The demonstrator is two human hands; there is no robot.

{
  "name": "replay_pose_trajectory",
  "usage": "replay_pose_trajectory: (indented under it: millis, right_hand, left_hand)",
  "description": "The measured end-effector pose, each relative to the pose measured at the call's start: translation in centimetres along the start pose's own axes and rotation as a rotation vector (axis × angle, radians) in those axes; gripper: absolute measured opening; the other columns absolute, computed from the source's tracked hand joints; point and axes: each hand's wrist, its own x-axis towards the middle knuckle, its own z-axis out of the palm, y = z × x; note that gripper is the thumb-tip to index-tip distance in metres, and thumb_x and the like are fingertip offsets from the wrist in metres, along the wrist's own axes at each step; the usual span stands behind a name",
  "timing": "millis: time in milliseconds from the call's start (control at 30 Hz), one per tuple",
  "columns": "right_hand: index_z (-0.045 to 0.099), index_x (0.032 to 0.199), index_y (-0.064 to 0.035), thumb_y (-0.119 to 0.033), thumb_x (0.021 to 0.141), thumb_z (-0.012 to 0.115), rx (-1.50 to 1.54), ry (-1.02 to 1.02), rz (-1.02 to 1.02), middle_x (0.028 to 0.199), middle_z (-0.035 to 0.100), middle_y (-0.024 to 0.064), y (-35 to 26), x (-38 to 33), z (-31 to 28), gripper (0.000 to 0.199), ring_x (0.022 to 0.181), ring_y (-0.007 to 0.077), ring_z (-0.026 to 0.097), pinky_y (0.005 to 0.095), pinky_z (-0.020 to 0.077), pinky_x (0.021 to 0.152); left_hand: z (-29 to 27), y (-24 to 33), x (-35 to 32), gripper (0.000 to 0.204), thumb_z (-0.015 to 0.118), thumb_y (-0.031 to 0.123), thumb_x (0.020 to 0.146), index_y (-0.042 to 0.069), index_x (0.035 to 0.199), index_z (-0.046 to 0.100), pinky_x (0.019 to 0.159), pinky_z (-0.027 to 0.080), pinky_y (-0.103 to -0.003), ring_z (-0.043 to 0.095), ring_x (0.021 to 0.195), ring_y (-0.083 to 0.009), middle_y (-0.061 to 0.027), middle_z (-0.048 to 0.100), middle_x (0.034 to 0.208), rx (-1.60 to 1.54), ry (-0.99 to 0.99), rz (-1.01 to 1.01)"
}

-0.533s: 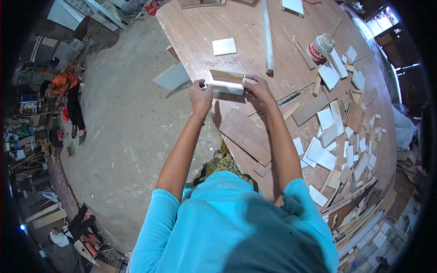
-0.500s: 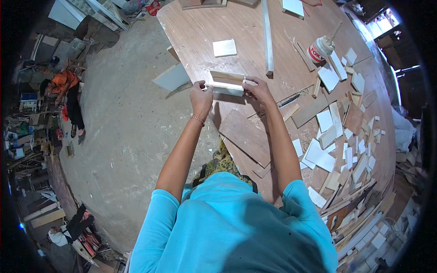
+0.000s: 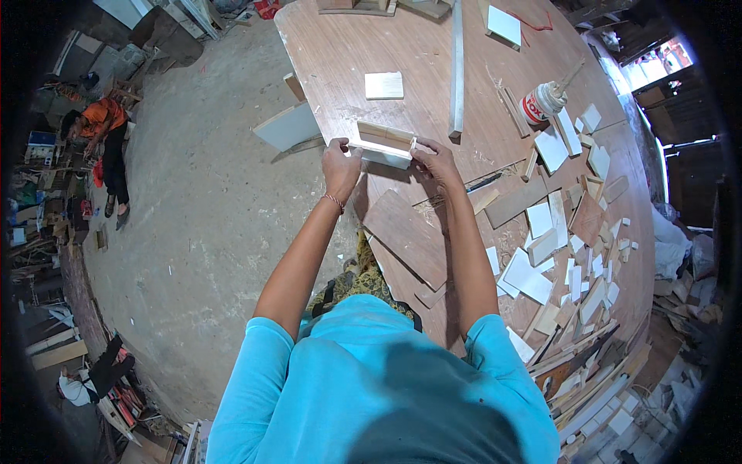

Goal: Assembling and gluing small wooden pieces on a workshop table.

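Observation:
Between my hands is a small open wooden box frame [image 3: 385, 156], pale wood inside with a white face toward me. My left hand [image 3: 341, 168] grips its left end, fingers closed on the corner. At the right end, my right hand [image 3: 437, 164] pinches the other corner. The frame is held close over the table's left part, and I cannot tell whether it touches the top. Just beyond it lies a small pale wooden block [image 3: 384, 86]. A brown wooden board [image 3: 407, 238] lies nearer me, beneath and between my forearms.
On the wooden table [image 3: 348, 46] stand a white and red glue tub [image 3: 543, 102] with a stick in it and a long wood strip [image 3: 457, 73]. A dark pen [image 3: 485, 182] and many white and brown offcuts [image 3: 528, 277] cover the right side. A person in orange [image 3: 105, 124] bends at far left.
The whole view has shifted slightly, with the table's contents on the right moving left and down in the picture. Both hands keep hold of the box frame in nearly the same pose.

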Motion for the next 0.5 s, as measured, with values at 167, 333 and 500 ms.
replay_pose_trajectory:
  millis: [167, 333, 500]
  right_hand:
    - [0.055, 0.105, 0.0002, -0.008, 0.069, 0.064, -0.048, 0.046, -0.039, 0.063, 0.058, 0.0079, 0.0, -0.2, 0.2, 0.038, 0.051, 0.0095, 0.051, 0.02, 0.0383, 0.043]
    - [0.056, 0.105, 0.0, -0.008, 0.069, 0.063, 0.013, 0.059, 0.0, 0.064, 0.058, 0.0083, 0.4, -0.4, -0.3, 0.038, 0.049, 0.0106, 0.051, 0.0235, 0.0393, 0.04]
    - [0.056, 0.106, -0.0009, -0.007, 0.069, 0.062, -0.04, 0.067, -0.066, 0.062, 0.058, 0.0085, 1.0, 0.2, 0.2, 0.038, 0.046, 0.0112, 0.051, 0.0244, 0.0401, 0.039]
  left_hand:
    - [0.3, -0.8, 0.2, 0.038, 0.062, 0.018, 0.071, -0.004, 0.1, 0.053, 0.06, 0.047, -0.032, 0.058, 0.074, -0.0239, -0.0169, 0.057, 0.087, -0.089, 0.012, -0.053]
    - [-0.4, 1.6, -0.3, 0.037, 0.062, 0.024, 0.075, -0.002, 0.1, 0.052, 0.051, 0.049, -0.027, 0.053, 0.065, -0.0131, -0.0086, 0.054, 0.081, -0.422, -0.097, -0.34]
    - [-0.7, 0.3, 0.3, 0.045, 0.061, 0.032, 0.075, -0.003, 0.101, 0.055, 0.048, 0.046, -0.027, 0.056, 0.064, -0.017, -0.0119, 0.058, 0.084, -0.376, -0.047, -0.286]
